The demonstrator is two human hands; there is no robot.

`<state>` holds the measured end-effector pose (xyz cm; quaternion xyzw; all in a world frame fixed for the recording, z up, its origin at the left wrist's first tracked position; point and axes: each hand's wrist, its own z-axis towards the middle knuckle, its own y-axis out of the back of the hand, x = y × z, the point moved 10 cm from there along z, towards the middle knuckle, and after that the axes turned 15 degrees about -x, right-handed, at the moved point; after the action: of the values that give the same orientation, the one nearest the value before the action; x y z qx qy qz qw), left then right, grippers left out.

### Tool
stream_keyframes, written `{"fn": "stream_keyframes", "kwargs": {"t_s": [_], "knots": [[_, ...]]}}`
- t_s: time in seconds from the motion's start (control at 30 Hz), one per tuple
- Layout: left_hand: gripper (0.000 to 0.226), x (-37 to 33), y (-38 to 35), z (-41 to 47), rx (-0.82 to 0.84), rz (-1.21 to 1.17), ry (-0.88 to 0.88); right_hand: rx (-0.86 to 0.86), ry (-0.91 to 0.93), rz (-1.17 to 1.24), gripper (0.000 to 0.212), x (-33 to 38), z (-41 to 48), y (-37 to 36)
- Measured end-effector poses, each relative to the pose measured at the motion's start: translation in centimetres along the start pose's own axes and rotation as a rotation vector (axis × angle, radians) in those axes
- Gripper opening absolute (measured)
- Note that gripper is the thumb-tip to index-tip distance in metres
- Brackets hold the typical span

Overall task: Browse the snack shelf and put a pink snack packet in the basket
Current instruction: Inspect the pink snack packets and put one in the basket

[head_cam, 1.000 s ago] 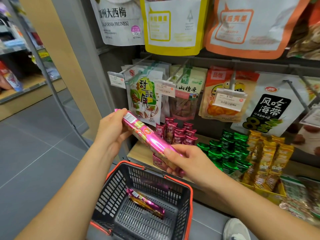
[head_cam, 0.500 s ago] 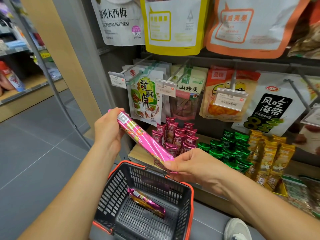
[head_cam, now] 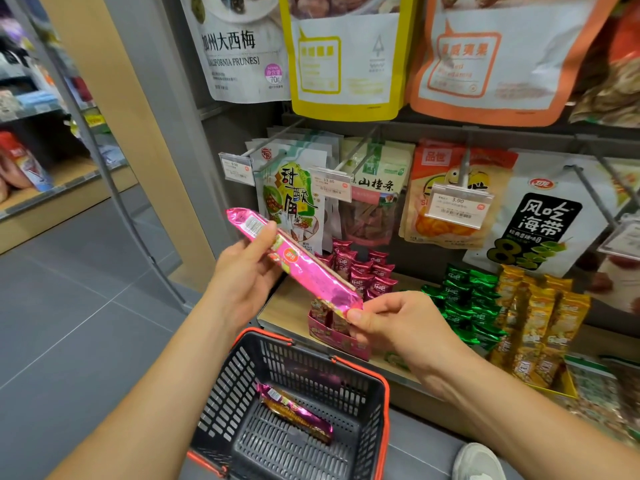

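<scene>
A long shiny pink snack packet [head_cam: 304, 268] is held slanted in the air in front of the shelf, above the basket. My left hand [head_cam: 246, 271] grips its upper end, thumb across the barcode. My right hand [head_cam: 391, 323] pinches its lower end. Below them stands a dark grey basket [head_cam: 374, 427] with an orange rim on the floor. A second pink packet [head_cam: 294, 412] lies flat on the basket's bottom.
The wooden shelf [head_cam: 287, 310] carries a box of small red packets [head_cam: 360, 271], green packets [head_cam: 464, 299] and gold packets [head_cam: 540, 327]. Bags hang on pegs with price tags [head_cam: 457, 207] above. Grey floor lies to the left; a white shoe [head_cam: 481, 462] shows bottom right.
Both hands have lifted the pink packet a little. My right hand slid from under the packet to pinching its lower tip; my left thumb now lies over the barcode.
</scene>
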<state>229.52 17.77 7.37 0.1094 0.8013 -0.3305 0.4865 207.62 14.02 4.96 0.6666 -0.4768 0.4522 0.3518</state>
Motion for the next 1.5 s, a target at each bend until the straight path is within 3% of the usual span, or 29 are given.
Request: {"fn": "stream_keyframes", "kwargs": {"t_s": [0.17,0.33,0.5,0.57,0.67,0.73,0.83,0.97,1.07,1.17,1.37,1.5], "knots": [[0.056,3.8,-2.7,-2.3,0.218,0.289,0.096,0.001,0.045,0.002,0.014,0.5,-0.1,-0.1],[0.069,6.5,-3.9,-3.8,0.371,0.401,0.187,0.039,0.126,-0.079,0.015,0.3,0.0,-0.7],[0.055,7.2,-3.6,-3.9,0.408,0.614,0.116,0.163,0.215,-0.416,0.014,0.3,0.3,-1.3],[0.049,7.4,-4.0,-4.5,0.499,0.759,0.068,0.072,0.218,-0.348,0.006,1.7,1.4,0.3],[0.052,8.6,-4.3,-6.4,0.687,0.975,0.065,0.028,0.100,-0.156,0.047,2.0,2.5,1.9],[0.053,8.9,-4.2,-7.5,0.786,1.036,0.069,-0.014,0.056,-0.059,0.056,1.7,2.8,2.5],[0.054,8.2,-3.4,-7.6,0.843,1.080,0.066,-0.068,0.030,0.030,0.051,1.6,3.2,3.5],[0.054,8.2,-2.4,-7.7,0.897,1.194,0.008,0.100,-0.041,-0.083,0.046,1.2,2.5,2.8],[0.037,8.0,-2.1,-7.2,0.863,1.264,-0.103,0.108,-0.060,-0.088,0.029,0.8,2.6,2.9],[0.028,5.8,-1.4,-5.1,0.677,1.336,-0.290,0.056,-0.041,-0.027,0.015,1.3,3.0,3.9],[0.038,1.5,-0.3,-2.8,0.449,1.286,-0.532,-0.033,-0.031,0.101,0.014,1.9,3.6,5.7],[0.035,-0.4,0.6,-1.8,0.343,1.176,-0.557,-0.086,-0.063,0.140,0.019,1.9,4.1,6.6]]}}
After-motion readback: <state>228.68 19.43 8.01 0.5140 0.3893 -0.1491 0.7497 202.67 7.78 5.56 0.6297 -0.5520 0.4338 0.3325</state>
